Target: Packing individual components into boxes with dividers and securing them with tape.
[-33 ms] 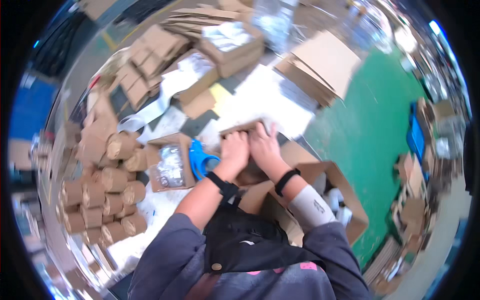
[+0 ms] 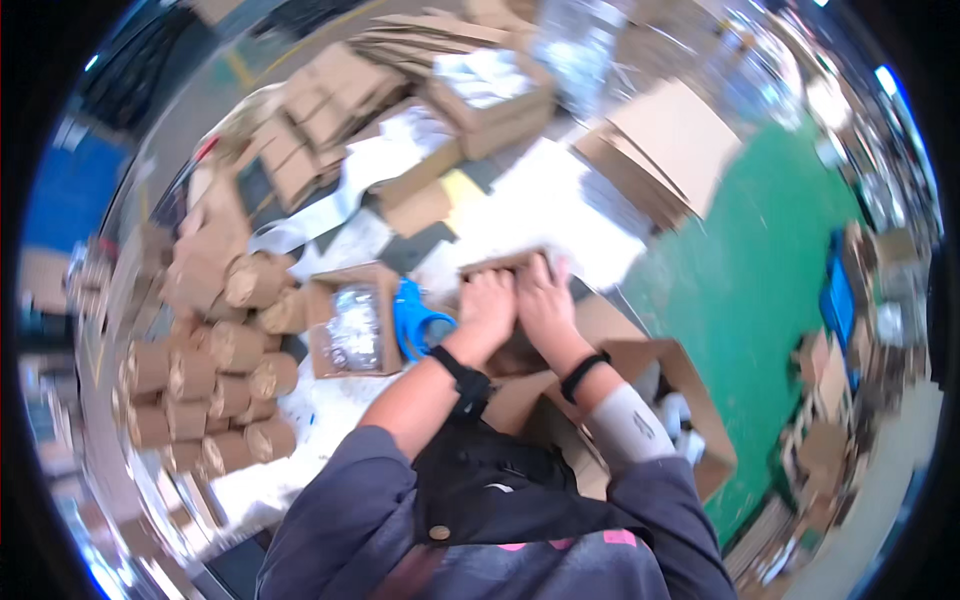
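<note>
Cardboard box [image 2: 503, 262], brown and flat-panelled, sits near the right edge of the white-topped table [image 2: 325, 410]. Fingers of the bare left hand [image 2: 488, 307] and bare right hand [image 2: 544, 305] bend over its far panel, side by side; whether they clamp it cannot be told. Expected handling: light, stiff across the panel, yielding at creases, not slippery; edges may crush. Hold near both panel corners, spreading pressure.

The head view has swung slightly, showing fingers [image 2: 487, 280] and cardboard stack [image 2: 682, 135] farther right
</note>
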Demonstrator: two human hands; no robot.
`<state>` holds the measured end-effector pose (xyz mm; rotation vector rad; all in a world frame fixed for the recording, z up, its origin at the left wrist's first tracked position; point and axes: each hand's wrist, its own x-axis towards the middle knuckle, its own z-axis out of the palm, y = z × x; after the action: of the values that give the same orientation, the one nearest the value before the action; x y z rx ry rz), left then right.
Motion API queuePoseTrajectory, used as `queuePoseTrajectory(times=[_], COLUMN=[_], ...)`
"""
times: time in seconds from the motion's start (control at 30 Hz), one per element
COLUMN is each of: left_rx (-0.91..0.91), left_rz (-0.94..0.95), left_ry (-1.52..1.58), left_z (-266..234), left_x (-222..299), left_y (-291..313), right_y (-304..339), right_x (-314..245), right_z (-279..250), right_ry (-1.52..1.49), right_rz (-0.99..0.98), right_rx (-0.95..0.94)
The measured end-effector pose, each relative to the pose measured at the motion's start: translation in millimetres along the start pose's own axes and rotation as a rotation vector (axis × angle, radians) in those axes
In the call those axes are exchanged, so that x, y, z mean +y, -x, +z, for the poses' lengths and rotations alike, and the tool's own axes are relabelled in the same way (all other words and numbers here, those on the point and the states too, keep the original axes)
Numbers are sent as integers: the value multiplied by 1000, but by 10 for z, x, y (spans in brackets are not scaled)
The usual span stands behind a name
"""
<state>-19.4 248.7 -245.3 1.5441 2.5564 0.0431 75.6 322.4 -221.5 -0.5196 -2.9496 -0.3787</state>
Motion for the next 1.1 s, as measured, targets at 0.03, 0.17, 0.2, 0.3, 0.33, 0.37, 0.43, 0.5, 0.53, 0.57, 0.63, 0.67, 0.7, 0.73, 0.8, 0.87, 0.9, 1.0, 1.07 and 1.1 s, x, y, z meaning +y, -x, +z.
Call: queuePoseTrajectory(times=[0.03, 0.17, 0.2, 0.3, 0.33, 0.37, 0.43, 0.5, 0.53, 0.57, 0.63, 0.67, 0.7, 0.73, 0.8, 0.87, 0.9, 1.0, 1.07, 1.1], left_rx=[34, 91, 124, 116, 113, 114, -50, -111, -167, -193, -166, -210, -165, -206, -324, -258, -269, -201, -276, -269], left_rz=[29, -26, -42, -51, -49, -42, -28, -23, -40, -22, 25, 22, 49, 91, 58, -9, 25, -66, -179, -205], left_ry=[8, 107, 112, 88, 92, 91, 127, 106, 85, 54, 109, 244, 278, 269, 213, 256, 254, 159, 186, 234], left_z=[-72, -47, -10, 67, 43, 31, -40, -172, -256, -330, -243, -171, -211, -254, -398, -174, -90, -72, -7, 37], left_x=[41, 96, 91, 53, 76, 90, 151, 147, 157, 150, 86, -5, -22, -70, 19, 16, 74, 275, 312, 288], left_y=[22, 146, 193, 286, 290, 300, 257, 215, 193, 178, 117, 76, 69, 55, 66, 36, 28, 66, 18, 26], right_y=[38, 91, 92, 105, 144, 205, 342, 381, 428, 536, 749, 957, 1180, 1408, 1916, 2377, 2600, 3125, 3129, 3070], right_x=[9, -12, -36, -66, -58, -53, 13, 89, 160, 256, 565, 749, 871, 997, 1191, 1153, 1108, 1024, 975, 951], right_z=[77, 34, -42, -396, -395, -374, -348, -570, -765, -1022, -1334, -1560, -1701, -1862, -1975, -1921, -1818, -1326, -901, -674], right_ry=[-63, -145, -164, -254, -254, -281, -289, -468, -650, -752, -971, -1192, -1564, -1727, -1926, -2073, -2242, -2535, -2222, -2023], right_rz=[27, 75, 84, -33, -35, -56, -79, 17, 92, 198, 355, 432, 523, 550, 624, 757, 824, 1117, 1344, 1236], right_rx=[18, -135, -170, -31, -27, -87, -72, -101, -117, -51, 11, -23, 48, 126, 331, 527, 695, 663, 315, 86])
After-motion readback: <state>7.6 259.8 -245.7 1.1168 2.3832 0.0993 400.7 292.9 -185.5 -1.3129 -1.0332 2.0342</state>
